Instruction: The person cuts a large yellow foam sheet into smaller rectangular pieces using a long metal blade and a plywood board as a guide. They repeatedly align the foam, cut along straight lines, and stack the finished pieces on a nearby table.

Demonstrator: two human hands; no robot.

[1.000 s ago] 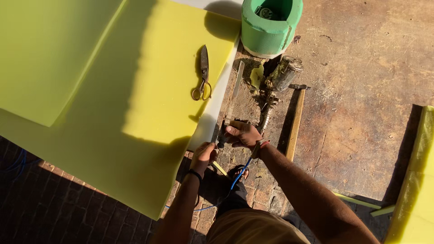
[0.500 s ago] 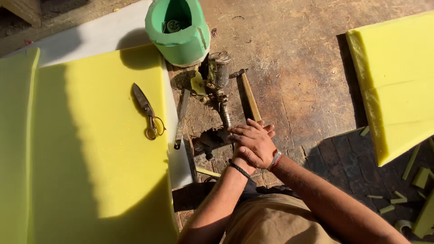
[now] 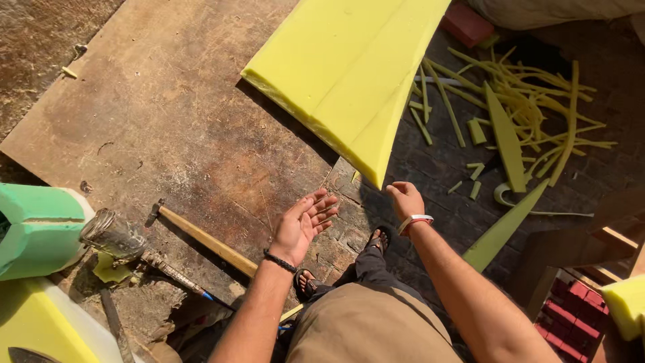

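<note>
Both hands reached empty toward the foam slab [image 3: 349,74] lying on the board [image 3: 168,121], the left hand [image 3: 304,225] spread open below its near corner, the right hand [image 3: 405,199] loosely curled just beneath it, so a grip under both edges seemed wisest.

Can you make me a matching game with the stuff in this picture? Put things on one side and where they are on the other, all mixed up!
Things:
1. foam sheet
2. hammer
3. foam strips
4. green block

Places:
A. at the left edge of the picture
B. scattered on the brick floor at the right
C. lying on the wooden board near the left hand
D. just beyond the right hand

Pairs: 1-D, 2-C, 3-B, 4-A
</note>
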